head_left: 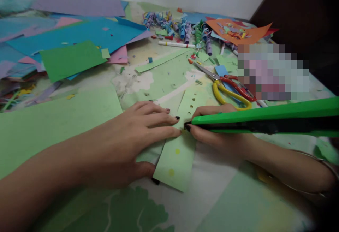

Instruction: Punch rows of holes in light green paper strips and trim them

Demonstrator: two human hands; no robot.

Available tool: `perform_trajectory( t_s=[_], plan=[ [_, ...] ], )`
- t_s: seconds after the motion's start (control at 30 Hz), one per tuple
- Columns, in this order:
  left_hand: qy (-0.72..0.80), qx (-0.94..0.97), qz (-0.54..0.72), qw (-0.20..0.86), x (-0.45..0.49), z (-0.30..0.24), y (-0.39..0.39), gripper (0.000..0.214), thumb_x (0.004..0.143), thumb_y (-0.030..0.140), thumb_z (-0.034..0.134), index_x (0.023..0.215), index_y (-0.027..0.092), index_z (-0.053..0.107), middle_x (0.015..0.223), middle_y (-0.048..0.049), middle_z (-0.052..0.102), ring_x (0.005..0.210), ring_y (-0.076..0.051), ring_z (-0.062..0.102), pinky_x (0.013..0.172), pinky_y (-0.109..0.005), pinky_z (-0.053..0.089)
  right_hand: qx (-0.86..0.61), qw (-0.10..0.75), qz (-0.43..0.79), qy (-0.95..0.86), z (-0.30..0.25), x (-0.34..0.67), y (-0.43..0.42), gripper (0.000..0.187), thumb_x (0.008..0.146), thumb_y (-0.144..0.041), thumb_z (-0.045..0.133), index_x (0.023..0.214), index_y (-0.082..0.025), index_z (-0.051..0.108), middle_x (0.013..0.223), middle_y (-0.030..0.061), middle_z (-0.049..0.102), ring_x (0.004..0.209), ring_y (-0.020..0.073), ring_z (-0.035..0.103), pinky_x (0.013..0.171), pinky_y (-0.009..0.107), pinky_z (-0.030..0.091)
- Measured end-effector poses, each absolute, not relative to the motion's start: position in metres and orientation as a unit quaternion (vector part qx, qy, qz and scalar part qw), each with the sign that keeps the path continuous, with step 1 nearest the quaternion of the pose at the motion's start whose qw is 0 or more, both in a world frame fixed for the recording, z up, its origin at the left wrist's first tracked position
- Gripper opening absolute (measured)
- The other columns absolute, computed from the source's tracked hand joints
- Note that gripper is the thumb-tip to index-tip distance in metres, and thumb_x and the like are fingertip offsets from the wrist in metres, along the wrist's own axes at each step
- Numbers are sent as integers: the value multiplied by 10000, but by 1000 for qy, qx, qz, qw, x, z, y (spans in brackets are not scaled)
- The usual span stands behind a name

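A narrow light-green paper strip lies slanted in front of me. Along its upper part run several small dark holes or spots, and yellow dots mark its lower part. My left hand rests flat with fingers apart, its fingertips on the strip's left side and the thumb by the lower left corner. Gripped in my right hand is a long green-and-black tool that looks like a utility knife. Its dark tip meets the strip close to my left fingertips; the blade itself cannot be made out.
Red-and-yellow-handled scissors lie beyond my right hand. A large light-green sheet is at left, near stacked coloured papers. Curled paper rolls, a white marker and an orange sheet with scraps sit at the back.
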State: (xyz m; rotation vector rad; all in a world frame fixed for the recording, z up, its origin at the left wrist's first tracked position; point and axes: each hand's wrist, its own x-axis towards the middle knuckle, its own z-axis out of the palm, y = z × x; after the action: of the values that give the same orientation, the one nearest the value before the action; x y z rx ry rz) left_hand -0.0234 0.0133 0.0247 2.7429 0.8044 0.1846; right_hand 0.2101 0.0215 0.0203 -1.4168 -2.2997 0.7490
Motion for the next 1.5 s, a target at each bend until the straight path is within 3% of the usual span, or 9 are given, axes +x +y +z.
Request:
perform_trajectory(
  t_s=[0.2,0.43,0.8,0.9,0.97,1.1,1.17,1.37,1.5],
  plan=[
    [276,952,55,119,-14,21,8,466,735,251,599,1200,231,568,1258,-87,585,1190,-341,464,989,-557,364,-507,178,227,-812,15,210,20,271,797,-360,577,595,-179,557,504,-27,486,487,79,408,444,221,261],
    [303,944,38,123,-10,22,3,389,776,274,554,1162,237,583,1217,-86,591,1183,-341,458,985,-558,353,-492,193,211,-822,18,204,18,282,790,-279,537,538,-175,461,484,-22,436,484,75,340,446,227,230],
    [277,956,46,79,-10,19,4,397,788,229,540,1181,196,581,1217,-135,592,1149,-365,490,944,-602,391,-494,214,260,-802,20,209,16,244,809,-275,584,591,-169,554,527,-20,497,516,82,416,467,223,310],
    [222,967,124,-9,-14,11,9,329,847,120,481,1150,158,604,1177,-153,613,1111,-318,534,925,-526,441,-498,328,267,-757,18,213,20,155,827,-280,607,732,-173,664,567,-8,576,515,91,501,476,218,383],
    [206,952,212,-76,-18,9,11,279,883,101,470,1111,143,625,1093,-142,641,1050,-278,563,915,-484,451,-517,414,280,-695,15,216,24,184,861,-296,584,960,-191,699,546,-18,589,424,82,479,413,218,378],
    [215,915,285,-186,-25,18,6,270,898,107,511,1144,92,622,732,-56,643,756,-206,563,726,-394,456,-504,515,360,-593,9,217,33,351,914,-334,521,1246,-232,573,555,-16,632,293,78,422,297,220,325],
    [228,914,271,-198,-26,24,-1,290,910,86,478,1169,55,605,699,-56,648,737,-208,567,698,-391,438,-488,529,401,-567,6,216,35,384,913,-326,524,1288,-245,517,588,-6,659,291,92,456,286,220,342],
    [209,910,301,-194,-15,19,-11,328,911,57,373,1131,32,616,793,-112,702,807,-238,615,696,-411,448,-360,483,516,-609,5,210,32,55,881,-244,570,926,-221,547,716,-5,647,600,126,644,540,240,540],
    [172,914,335,-150,-10,13,-6,304,805,69,526,1090,49,629,794,-111,712,819,-250,626,720,-407,473,-345,488,453,-662,6,212,33,172,780,-159,672,883,-203,542,705,-35,557,611,79,551,535,177,467]
  ],
)
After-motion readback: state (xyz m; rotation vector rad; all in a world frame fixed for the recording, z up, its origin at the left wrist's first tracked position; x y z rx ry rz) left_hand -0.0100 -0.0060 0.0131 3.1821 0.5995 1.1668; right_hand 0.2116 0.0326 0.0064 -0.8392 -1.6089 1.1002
